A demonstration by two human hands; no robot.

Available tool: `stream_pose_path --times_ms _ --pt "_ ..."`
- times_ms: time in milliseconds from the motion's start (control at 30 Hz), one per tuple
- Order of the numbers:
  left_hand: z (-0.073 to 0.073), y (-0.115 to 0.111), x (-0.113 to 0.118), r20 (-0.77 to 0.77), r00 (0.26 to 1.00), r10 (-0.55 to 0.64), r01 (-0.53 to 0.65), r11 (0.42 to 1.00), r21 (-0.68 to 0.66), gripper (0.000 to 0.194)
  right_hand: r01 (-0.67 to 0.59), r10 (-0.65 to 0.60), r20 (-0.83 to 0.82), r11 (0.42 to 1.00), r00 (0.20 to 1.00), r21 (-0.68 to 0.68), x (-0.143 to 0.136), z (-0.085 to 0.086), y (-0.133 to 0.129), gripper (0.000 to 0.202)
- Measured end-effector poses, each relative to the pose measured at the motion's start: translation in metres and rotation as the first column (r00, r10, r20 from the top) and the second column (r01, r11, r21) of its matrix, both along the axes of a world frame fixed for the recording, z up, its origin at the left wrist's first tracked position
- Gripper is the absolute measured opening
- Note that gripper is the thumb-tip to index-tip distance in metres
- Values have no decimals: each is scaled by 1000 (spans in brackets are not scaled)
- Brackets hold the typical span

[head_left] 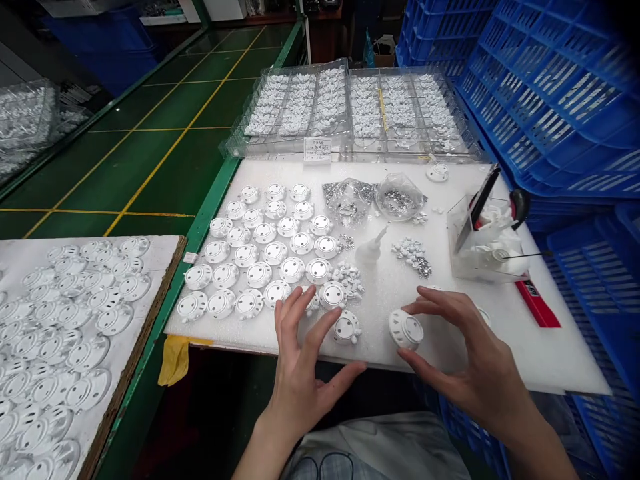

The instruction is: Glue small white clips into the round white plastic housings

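Note:
Between the thumb and fingers of my right hand [473,357] is a white round plastic part [406,331], tilted at the front of the white foam board [380,287]. My left hand [303,357] has its fingers spread, with nothing seen in its grasp. Its fingertips hover over or touch the front of the rows of similar round parts [259,274], partly covering one; I cannot tell which. Just right of those fingers sits another round part [347,327]. Beyond it lie a pile of small white pieces [349,280] and a white squeeze bottle [370,248] with a thin nozzle.
Bags of small metal pieces [399,198] lie farther back, before clear trays [367,143] of white parts. A clear box [465,250] of tools stands right, near a red-handled tool [539,303]. Blue crates [560,100] line the right side. Another board [155,267] holds round parts at left.

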State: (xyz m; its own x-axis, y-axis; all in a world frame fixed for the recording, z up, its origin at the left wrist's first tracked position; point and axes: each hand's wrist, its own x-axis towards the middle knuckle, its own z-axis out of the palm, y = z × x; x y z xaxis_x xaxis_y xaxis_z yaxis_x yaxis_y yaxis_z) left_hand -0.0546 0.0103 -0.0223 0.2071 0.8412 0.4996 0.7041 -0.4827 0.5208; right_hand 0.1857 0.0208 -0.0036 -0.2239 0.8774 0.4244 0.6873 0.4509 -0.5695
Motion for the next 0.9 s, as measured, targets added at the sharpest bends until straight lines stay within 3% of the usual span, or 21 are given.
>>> stream_pose_path --times_ms 167,367,467,533,600,700,900 --pt "16 -8 15 62 995 -82 82 997 -9 34 -114 100 -146 989 984 -92 -10 12 -11 62" --pt "20 2 27 166 913 -372 349 925 149 24 -215 173 -266 967 948 -136 -21 16 -14 63" --pt "21 5 26 250 897 -365 341 930 136 18 -228 184 -289 965 940 -129 -20 18 -13 64" --pt "23 6 22 295 902 -314 298 949 101 13 -140 110 -238 984 965 -113 -13 21 -9 50" --pt "25 10 19 338 901 -271 257 963 87 7 68 -78 -126 994 989 -83 -3 24 -3 23" --pt "25 20 18 393 891 -228 198 973 116 9 292 -292 74 956 954 16 11 27 9 5" --pt "10 38 33 429 883 -191 155 981 117 18 262 -259 337 964 905 36 15 25 36 8"
